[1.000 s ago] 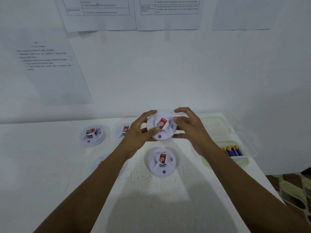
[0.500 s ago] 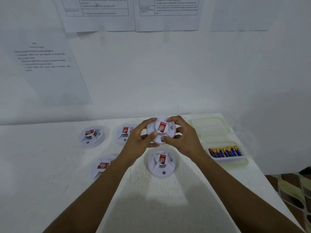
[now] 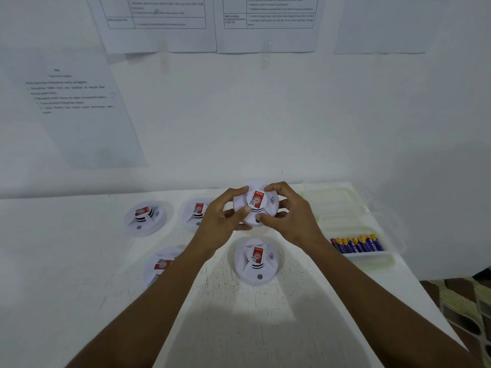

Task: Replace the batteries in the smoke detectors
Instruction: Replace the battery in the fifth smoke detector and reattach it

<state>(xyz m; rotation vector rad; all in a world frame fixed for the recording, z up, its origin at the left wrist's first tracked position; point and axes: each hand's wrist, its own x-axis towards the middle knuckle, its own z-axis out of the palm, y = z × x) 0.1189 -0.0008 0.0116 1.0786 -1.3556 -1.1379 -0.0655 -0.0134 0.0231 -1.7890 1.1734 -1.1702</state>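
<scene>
Thing: smoke detector (image 3: 256, 204) held up between both hands.
Grip: left hand (image 3: 224, 217) curls round its left rim, right hand (image 3: 293, 216) round the right.
Risk: a hard twist could drop it onto the second detector (image 3: 256, 264) just below the hands; seam seemingly hidden.
Spares: batteries (image 3: 357, 244) right of the right hand.

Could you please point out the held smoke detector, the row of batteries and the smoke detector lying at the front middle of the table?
held smoke detector (image 3: 257, 200), head view, on its red label.
row of batteries (image 3: 357, 244), head view, middle of the row.
front middle smoke detector (image 3: 257, 257), head view, on its red label.
</scene>
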